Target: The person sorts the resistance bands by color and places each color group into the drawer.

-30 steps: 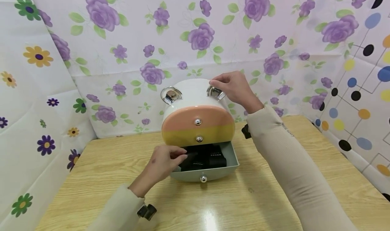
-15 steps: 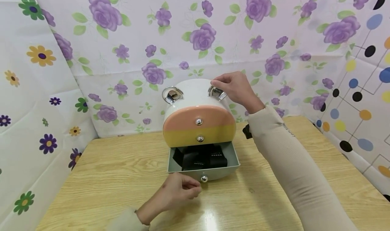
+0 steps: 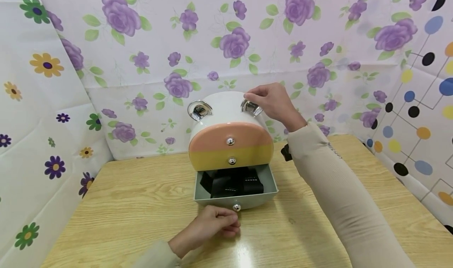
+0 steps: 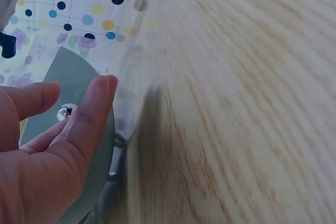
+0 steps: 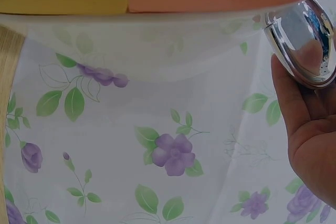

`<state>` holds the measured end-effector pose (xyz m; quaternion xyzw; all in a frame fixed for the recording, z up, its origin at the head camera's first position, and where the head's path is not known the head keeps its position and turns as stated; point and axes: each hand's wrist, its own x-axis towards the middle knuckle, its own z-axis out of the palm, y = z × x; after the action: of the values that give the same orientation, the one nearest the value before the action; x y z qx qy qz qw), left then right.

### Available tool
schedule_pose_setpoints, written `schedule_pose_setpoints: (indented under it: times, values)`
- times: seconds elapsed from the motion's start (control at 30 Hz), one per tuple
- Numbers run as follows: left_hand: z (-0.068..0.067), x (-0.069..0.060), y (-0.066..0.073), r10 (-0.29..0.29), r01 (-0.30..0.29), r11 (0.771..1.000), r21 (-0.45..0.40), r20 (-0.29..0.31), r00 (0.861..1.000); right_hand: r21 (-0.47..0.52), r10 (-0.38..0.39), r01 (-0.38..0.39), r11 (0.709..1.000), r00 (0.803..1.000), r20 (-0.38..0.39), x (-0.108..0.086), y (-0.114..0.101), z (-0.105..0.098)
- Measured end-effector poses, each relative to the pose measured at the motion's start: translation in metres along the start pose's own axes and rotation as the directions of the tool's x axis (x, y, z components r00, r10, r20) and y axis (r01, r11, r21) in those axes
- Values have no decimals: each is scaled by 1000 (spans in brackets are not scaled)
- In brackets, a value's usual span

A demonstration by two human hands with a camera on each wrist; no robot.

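A small rounded storage box [image 3: 226, 111] with a white body stands on the table, its coral and yellow drawer fronts [image 3: 231, 147] pushed in. Below them the grey-green drawer [image 3: 272, 181] is pulled out, with folded black items [image 3: 237, 183] inside; their kind is unclear. My left hand [image 3: 214, 226] is just in front of that drawer's silver knob [image 3: 236, 207]. In the left wrist view, the thumb and fingers [image 4: 92, 114] are spread apart around the knob [image 4: 66, 112], not visibly gripping it. My right hand [image 3: 272, 103] holds the box's right silver ear [image 5: 310, 45].
The other silver ear [image 3: 199, 110] sticks up at the box's top left. A wood-grain table [image 3: 134, 213] lies beneath. Floral sheet [image 3: 148, 63] hangs close behind the box, with patterned sheets [image 3: 417, 103] at both sides.
My left hand has left the inside of the grey-green drawer and moved down and right to its front, by the knob. The right hand stays at the ear.
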<state>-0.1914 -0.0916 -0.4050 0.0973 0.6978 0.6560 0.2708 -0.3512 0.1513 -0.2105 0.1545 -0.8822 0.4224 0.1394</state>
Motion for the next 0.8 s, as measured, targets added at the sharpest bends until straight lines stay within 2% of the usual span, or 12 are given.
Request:
schedule_pose_setpoints:
  times: [0.27,0.47,0.8]
  values:
    - [-1,6,-2,-42,41,999,-34,-25,999,5,-3,3,1000,1000,0,1,-1,1]
    - [0,8,-2,-47,46,999,-20,-46,998,3,-26,26,1000,1000,-11,2,0,1]
    - [1,11,0,-38,38,999,3,-62,997,-4,-16,16,1000,1000,-8,1,0,0]
